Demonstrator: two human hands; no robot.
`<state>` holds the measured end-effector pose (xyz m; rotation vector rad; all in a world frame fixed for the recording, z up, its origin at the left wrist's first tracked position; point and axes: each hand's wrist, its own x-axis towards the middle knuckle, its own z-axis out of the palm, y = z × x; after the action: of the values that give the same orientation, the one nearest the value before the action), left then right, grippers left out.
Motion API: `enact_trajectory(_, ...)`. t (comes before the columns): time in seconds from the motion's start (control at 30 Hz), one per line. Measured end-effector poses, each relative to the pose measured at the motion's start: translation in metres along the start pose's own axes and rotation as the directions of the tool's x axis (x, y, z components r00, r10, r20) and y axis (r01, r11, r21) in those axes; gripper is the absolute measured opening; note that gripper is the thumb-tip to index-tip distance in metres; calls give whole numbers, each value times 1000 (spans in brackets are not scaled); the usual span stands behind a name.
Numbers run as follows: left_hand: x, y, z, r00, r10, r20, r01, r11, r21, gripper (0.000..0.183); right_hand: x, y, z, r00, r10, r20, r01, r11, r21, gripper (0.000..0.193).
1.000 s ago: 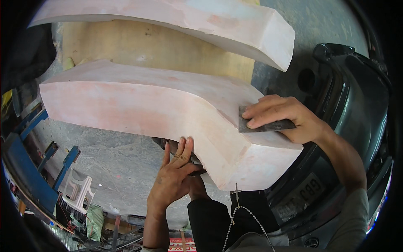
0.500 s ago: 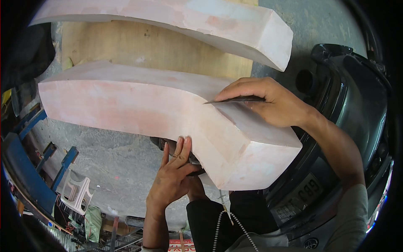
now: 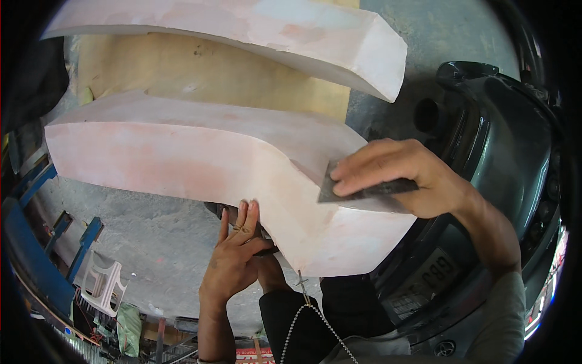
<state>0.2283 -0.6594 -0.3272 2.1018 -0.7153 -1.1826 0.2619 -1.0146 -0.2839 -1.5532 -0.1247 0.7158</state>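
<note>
A long, bent block [image 3: 176, 161], coated in patchy pale pink and white filler, lies across the middle. My right hand [image 3: 394, 173] grips a flat, dark metal putty spreader [image 3: 336, 191], fingers pressed on top. Its blade lies over the right-hand arm of the block, close to the front corner. At the block's lower edge, by the inner bend, my left hand [image 3: 233, 255] has its fingers stretched up, fingertips against the edge. A dark thing shows beside its thumb; I cannot tell whether it is held.
A second coated block [image 3: 339, 42] lies beyond, over a tan board [image 3: 200, 67]. At right stands a dark car's rear end [image 3: 515, 145]. A white plastic stool [image 3: 102, 282] and blue metal frame [image 3: 42, 255] are at left. A beaded chain [image 3: 291, 327] hangs near the block.
My right hand has moved right and nearer, carrying the spreader from the upper bend to the front corner; the blade now shows flatter. My left hand stays at the lower edge. The view has shifted slightly.
</note>
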Motion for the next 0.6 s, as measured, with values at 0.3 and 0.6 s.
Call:
enact_trajectory(0.3, 0, 1, 2, 999, 16, -51, -18, 999, -33, 31, -3, 3, -11, 998, -19, -62, 21, 999, 28, 47)
enact_trajectory(0.6, -1, -1, 1, 1000, 2, -19, -2, 1000, -20, 28, 42, 14, -1, 994, 68, -87, -79, 989, -127, 52)
